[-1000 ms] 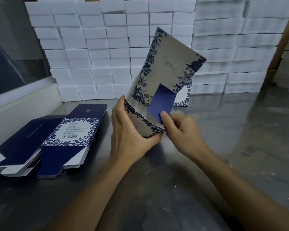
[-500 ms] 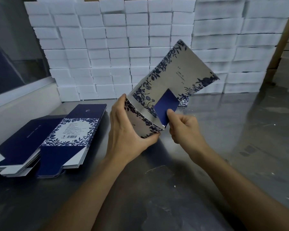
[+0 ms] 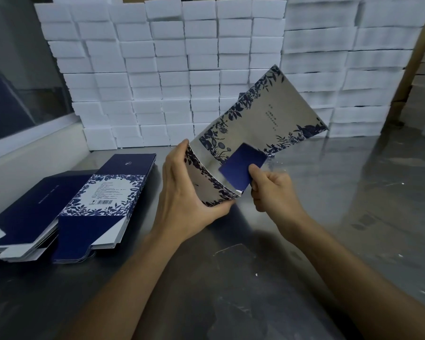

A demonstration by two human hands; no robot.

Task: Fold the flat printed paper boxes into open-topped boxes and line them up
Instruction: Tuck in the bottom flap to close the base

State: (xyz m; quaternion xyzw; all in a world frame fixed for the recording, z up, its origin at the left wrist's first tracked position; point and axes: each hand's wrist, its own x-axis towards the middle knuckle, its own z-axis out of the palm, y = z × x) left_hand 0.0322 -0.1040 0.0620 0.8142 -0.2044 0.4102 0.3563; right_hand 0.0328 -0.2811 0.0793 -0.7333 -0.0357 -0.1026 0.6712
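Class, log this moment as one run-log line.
left hand: grips box end | right hand: pinches blue flap | flat stack: waiting

One printed box (image 3: 255,123) is held up above the table (image 3: 329,217). Left of it on the table lie two stacks of flat boxes (image 3: 103,200), side by side and overlapping; sheets per stack cannot be counted. Behind it rise white blocks (image 3: 172,69), too many to count. Two hands: left (image 3: 184,192), right (image 3: 272,190).
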